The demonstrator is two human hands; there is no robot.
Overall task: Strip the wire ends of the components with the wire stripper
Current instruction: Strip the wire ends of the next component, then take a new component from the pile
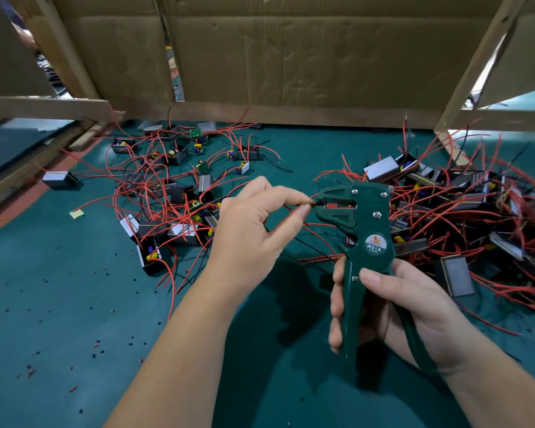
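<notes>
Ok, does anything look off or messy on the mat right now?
No damage visible. Red and black insulation bits litter the mat at lower left, and components lie tangled in a left pile and a right pile. A yellow scrap lies alone, further left.

The wire stripper [366, 225] is showing dark green, centre right; red wires [155, 193] are crossing the teal mat [74, 304]; brown cardboard [322, 50] is filling the top.

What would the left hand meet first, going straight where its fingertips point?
Likely the head of the green wire stripper, just past the left hand, which pinches a black wire fed into it.
</notes>
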